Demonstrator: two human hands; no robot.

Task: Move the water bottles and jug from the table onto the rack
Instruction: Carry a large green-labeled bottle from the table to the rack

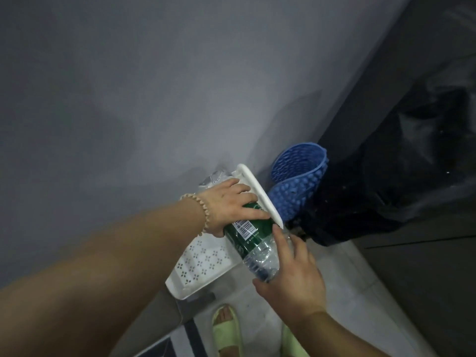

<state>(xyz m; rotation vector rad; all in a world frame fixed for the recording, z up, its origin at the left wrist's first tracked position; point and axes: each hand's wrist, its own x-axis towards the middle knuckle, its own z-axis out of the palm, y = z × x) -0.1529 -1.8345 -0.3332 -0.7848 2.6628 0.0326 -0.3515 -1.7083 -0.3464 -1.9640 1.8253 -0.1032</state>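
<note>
Head view, looking steeply down: plain grey wall [128,86] filling the upper left, pale tiled floor [347,279] below on the right. Black plastic bag [386,181], big and crumpled, slumped at the right against a dark panel. White perforated plastic rack [201,256] mounted against the wall, flower-pattern holes across its shelf, rounded white front rail [260,194] running diagonally. Blue nubbed rubber mat [298,181], curled up, wedged between rail and black bag. Clear plastic water bottle with green label [253,235] lying tilted across the rack's front edge, barcode facing up, clear end lowest and nearest the camera, other end hidden under the left hand. Second clear bottle [213,179], crinkled, already on the rack at its far end by the wall, mostly hidden behind the left hand. Left hand [231,204] clamped over the upper part of the green-label bottle, fingers spread to the rail, beaded bracelet [202,210] at the wrist. Right hand [291,276] cupped around the bottle's lower clear end, index finger stretched up along its side. Hands apart, both closed on that one bottle. Pale green slide sandals [226,331] on two feet at the bottom edge. Jug and table out of shot.
</note>
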